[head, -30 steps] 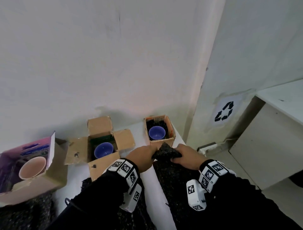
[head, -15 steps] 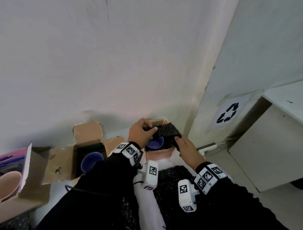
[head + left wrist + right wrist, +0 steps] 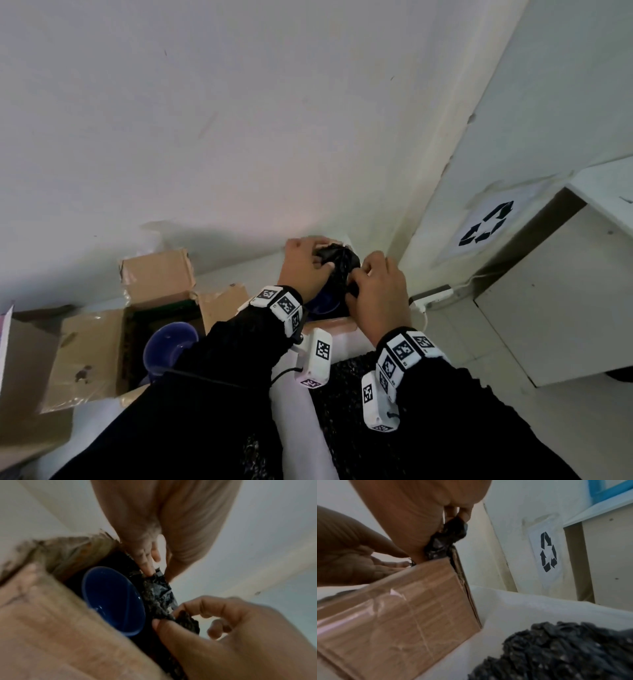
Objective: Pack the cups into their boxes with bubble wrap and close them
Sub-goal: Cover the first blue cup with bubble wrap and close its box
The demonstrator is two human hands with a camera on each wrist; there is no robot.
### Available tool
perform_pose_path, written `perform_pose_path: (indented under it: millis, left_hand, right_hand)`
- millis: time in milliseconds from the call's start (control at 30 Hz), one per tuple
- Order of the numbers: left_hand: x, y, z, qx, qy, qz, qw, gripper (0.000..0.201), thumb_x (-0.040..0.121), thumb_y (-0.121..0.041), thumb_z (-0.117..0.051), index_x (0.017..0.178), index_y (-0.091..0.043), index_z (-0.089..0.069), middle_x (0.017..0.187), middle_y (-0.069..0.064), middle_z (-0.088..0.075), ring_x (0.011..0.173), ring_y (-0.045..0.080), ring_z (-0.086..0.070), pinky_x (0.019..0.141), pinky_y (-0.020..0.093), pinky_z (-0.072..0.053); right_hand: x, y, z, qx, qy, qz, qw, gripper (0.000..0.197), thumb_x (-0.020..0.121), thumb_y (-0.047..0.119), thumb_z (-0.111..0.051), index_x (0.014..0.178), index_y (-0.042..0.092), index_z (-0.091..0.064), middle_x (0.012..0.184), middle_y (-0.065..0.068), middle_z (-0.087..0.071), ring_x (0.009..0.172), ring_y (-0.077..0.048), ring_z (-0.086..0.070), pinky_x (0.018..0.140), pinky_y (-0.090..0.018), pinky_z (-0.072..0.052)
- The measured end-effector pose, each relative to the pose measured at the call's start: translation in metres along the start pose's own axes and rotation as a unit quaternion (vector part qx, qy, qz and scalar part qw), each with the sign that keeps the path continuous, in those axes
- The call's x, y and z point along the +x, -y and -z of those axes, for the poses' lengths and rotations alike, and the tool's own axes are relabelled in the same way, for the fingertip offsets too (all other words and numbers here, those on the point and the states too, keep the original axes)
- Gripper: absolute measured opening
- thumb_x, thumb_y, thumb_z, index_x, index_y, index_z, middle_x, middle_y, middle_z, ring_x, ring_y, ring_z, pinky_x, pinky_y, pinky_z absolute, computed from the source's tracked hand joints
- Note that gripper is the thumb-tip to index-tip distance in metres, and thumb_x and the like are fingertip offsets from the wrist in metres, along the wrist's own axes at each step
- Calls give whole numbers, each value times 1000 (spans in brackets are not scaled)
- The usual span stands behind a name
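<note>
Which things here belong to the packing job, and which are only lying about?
For the job:
- black bubble wrap, pinched by left hand and right hand
- blue cup
- small box
- open box with second blue cup

Lying about:
- recycling sign
- white cabinet

Black long sleeves (image 3: 191,411) on both arms, white wristbands (image 3: 279,303) printed with black square markers, a white tagged camera block (image 3: 317,358) strapped under each wrist.
</note>
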State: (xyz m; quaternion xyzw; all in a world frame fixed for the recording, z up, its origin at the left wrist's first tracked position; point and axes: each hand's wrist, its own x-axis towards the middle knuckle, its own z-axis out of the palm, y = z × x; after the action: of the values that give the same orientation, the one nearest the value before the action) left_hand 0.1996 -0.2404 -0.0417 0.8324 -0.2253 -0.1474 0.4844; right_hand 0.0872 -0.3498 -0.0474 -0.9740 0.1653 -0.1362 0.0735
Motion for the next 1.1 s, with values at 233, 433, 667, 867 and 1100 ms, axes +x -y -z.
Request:
perform_pose_path:
  millis: [233,433,667,867,1100]
  left_hand:
    - [-22,7,7,56,-58,-54,995,19,87,-7,-56,100,-21,-54,83,-6,-65,72,7,-62,69,20,-49]
    - [-59,20,6,140,-40,-156,977,14,87,-14,-59,99,-20,-60,94,-6,-61,82,9,-58,74,26,-49]
    - [-83,40,-7,281,-12,-298,912,18,86,-26,-61,97,-14,-68,95,0,-66,93,20,-56,86,34,-46]
    - [-87,44,-20,349,25,-321,880,34,82,-25,-69,114,-16,-62,113,2,-62,92,23,-58,75,35,-50]
    - [-89,46,-25,450,8,-292,844,62,90,-54,-43,145,-26,-39,86,-3,-66,75,23,-55,64,32,-41]
  right_hand:
    - [-2,12,-1,-115,0,17,993,10,74,31,-62,75,21,-66,79,5,-64,95,-28,-47,78,-42,-28]
    - [-21,7,-2,-100,17,35,994,16,73,29,-49,79,21,-61,93,5,-64,112,-27,-46,89,-45,-26]
    - [-12,0,7,-36,3,3,999,24,79,33,-42,78,25,-64,96,8,-59,96,-22,-47,81,-40,-27]
    - [49,-9,6,57,102,188,975,53,84,3,-53,129,30,-56,141,-1,-45,120,-27,-42,93,-43,-43]
    - [74,-26,8,-79,134,302,941,30,85,25,-48,98,25,-75,120,4,-57,108,-24,-46,83,-39,-42]
